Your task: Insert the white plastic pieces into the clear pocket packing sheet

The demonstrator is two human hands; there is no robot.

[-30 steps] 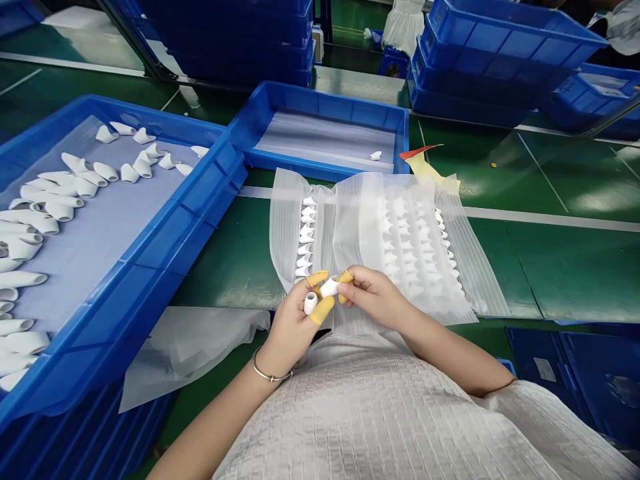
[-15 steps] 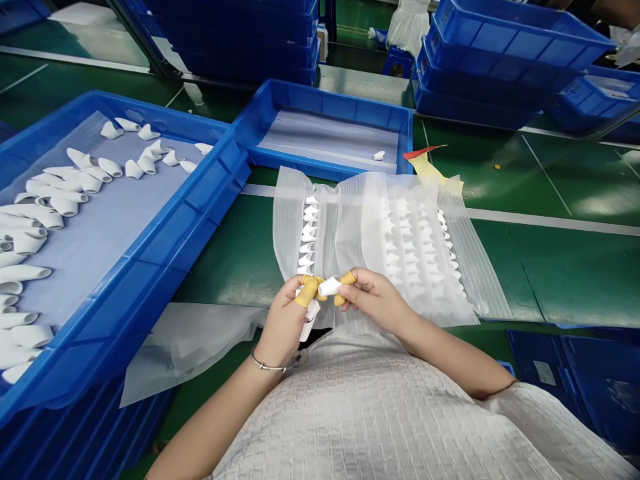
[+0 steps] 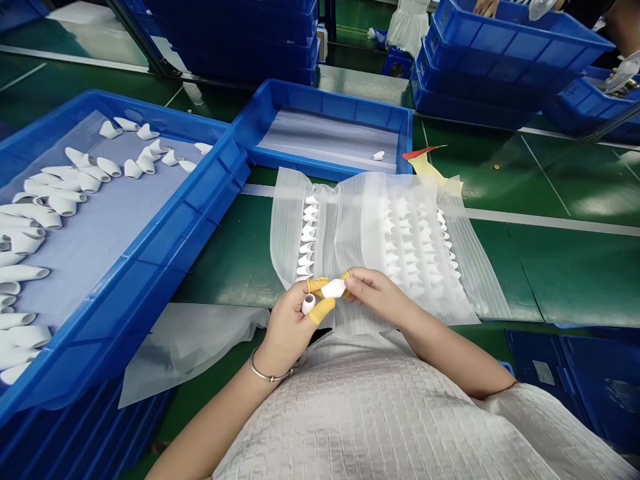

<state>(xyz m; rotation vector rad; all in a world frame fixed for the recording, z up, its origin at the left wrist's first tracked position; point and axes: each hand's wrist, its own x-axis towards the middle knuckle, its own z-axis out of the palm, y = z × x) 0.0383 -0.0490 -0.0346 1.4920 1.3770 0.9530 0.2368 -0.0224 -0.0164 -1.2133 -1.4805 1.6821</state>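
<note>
Between the fingertips of both hands is a small white tapered hollow piece. My left hand wears yellow finger cots and also keeps a second white piece against its palm, open end up. My right hand, with yellow finger cots too, pinches the first piece from the right. Just beyond the hands, a translucent wrapping sheet lies on the bench, with a row of similar white pieces on its left part. More rows show faintly through its folded right part.
At the left, a large blue tray holds many loose white pieces. Behind the sheet stands a lined blue tray with one piece. Stacked blue crates stand at the back right, a person's hand over them. Yellow and red scraps touch the sheet.
The piece between my hands has turned, and my left fingers now reach around it. The spare piece in my left hand now shows its open end. A person's hand has appeared at the back crates.
</note>
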